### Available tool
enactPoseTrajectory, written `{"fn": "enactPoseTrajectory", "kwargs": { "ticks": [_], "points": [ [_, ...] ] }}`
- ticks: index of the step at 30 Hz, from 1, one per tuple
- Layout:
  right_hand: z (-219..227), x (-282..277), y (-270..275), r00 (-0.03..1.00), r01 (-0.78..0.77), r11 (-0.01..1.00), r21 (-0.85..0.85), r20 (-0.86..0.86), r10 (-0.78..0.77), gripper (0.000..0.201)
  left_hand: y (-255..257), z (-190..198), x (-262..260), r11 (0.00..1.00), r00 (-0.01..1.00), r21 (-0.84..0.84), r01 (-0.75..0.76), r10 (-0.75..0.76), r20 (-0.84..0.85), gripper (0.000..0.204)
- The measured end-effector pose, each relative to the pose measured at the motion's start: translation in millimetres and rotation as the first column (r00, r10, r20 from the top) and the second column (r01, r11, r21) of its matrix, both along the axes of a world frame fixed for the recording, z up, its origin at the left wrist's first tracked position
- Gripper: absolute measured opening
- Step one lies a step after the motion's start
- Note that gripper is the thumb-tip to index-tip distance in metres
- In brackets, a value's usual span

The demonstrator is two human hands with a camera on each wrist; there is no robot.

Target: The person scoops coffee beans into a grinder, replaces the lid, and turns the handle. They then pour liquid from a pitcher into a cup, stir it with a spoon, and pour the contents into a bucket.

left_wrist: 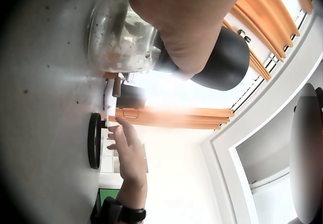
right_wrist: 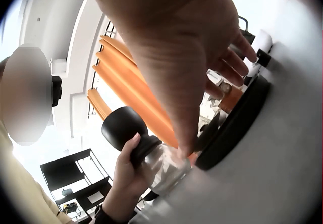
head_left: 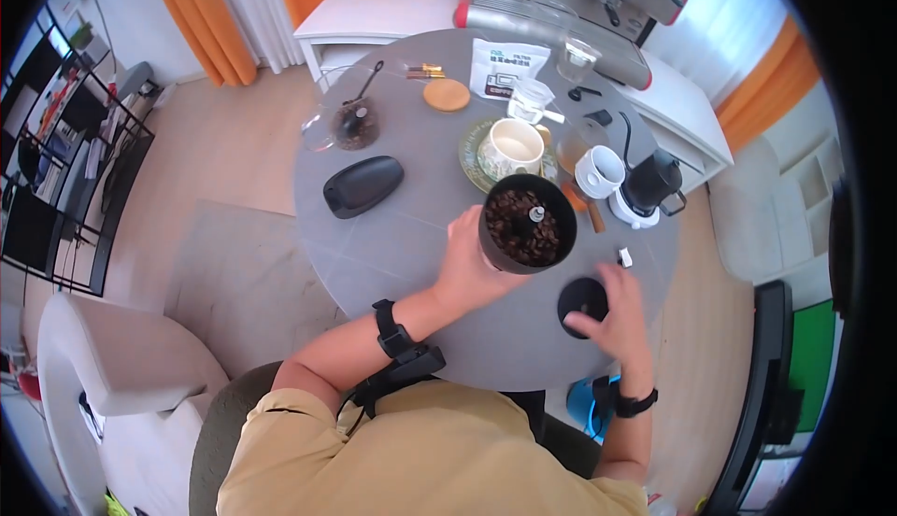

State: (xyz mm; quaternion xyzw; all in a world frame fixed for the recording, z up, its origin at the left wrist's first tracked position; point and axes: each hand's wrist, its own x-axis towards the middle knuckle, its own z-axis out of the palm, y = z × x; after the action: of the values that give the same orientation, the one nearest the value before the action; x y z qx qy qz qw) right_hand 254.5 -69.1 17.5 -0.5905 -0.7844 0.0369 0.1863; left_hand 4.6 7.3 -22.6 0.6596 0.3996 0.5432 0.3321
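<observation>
Where the round grey tabletop curves toward me, a black coffee grinder with a clear glass base is roughly upright, my left hand wrapped round its middle; my right hand, thumb and fingers spread, is close to a flat round black lid; dark-brown coffee beans lie in the grinder's top.

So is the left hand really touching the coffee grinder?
Touching. The right wrist view shows it plainly: the left hand grips the coffee grinder, its thumb lying right against the grinder's black middle.
</observation>
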Motion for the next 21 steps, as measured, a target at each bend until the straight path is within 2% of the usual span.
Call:
{"fn": "enactPoseTrajectory", "kwargs": {
  "ticks": [1, 3, 5, 7, 11, 13, 14, 16, 17, 18, 19, 20, 21],
  "points": [
    [-2, -5, -4, 1.0, -0.012, 1.0, 0.008, -0.002, 0.012, 0.077, 0, 1, 1, 1.0, 1.0, -0.005, -0.003, 0.003, 0.001, 0.064],
    [-10, -12, -9, 0.999, -0.047, 0.995, -0.091, -0.008, 0.046, 0.081, -1, 1, 4, 1.0, 1.0, 0.0, -0.022, 0.022, 0.011, 0.064],
    [-19, -12, -8, 0.999, -0.044, 0.996, -0.077, -0.009, 0.043, 0.08, -2, 4, 7, 0.999, 0.999, 0.007, -0.032, 0.032, 0.016, 0.063],
    [-26, -10, -8, 0.999, 0.026, 0.999, -0.021, -0.044, -0.027, 0.075, -4, 8, 8, 0.999, 0.998, 0.03, -0.034, 0.032, 0.046, 0.065],
    [-27, -14, -9, 0.993, 0.109, 0.993, 0.046, -0.058, -0.106, 0.07, -6, 5, 6, 1.0, 1.0, 0.009, 0.004, -0.004, -0.013, 0.072],
    [-20, -26, -10, 0.993, 0.104, 0.968, 0.227, -0.074, -0.089, 0.054, -5, 4, -2, 0.996, 0.995, 0.071, 0.054, -0.048, -0.091, 0.082],
    [-19, -31, -11, 0.993, 0.106, 0.967, 0.233, -0.075, -0.091, 0.054, -6, 3, -9, 0.995, 0.995, 0.077, 0.057, -0.05, -0.092, 0.082],
    [-20, -42, -16, 0.952, 0.05, 0.972, 0.231, -0.305, 0.023, 0.029, -8, 2, -32, 0.981, 0.987, 0.125, 0.147, -0.138, -0.081, 0.084],
    [-21, -49, -18, 0.951, 0.057, 0.97, 0.235, -0.308, 0.019, 0.029, -3, 7, -51, 0.983, 0.988, 0.149, 0.108, -0.089, -0.126, 0.081],
    [-23, -57, -21, 0.932, 0.015, 0.963, 0.269, -0.353, 0.084, 0.018, 7, 15, -74, 0.982, 0.984, 0.174, 0.071, -0.041, -0.171, 0.077],
    [-26, -63, -23, 0.906, -0.025, 0.953, 0.302, -0.395, 0.15, 0.01, 18, 24, -98, 0.97, 0.958, 0.225, -0.091, 0.147, -0.245, 0.062],
    [-30, -67, -25, 0.904, -0.018, 0.954, 0.301, -0.403, 0.144, 0.01, 32, 31, -113, 0.958, 0.964, 0.152, -0.244, 0.256, -0.065, 0.047],
    [-35, -70, -25, 0.894, -0.044, 0.949, 0.313, -0.412, 0.177, 0.009, 50, 29, -137, 0.893, 0.898, 0.175, -0.414, 0.433, -0.084, 0.04]
  ]
}}
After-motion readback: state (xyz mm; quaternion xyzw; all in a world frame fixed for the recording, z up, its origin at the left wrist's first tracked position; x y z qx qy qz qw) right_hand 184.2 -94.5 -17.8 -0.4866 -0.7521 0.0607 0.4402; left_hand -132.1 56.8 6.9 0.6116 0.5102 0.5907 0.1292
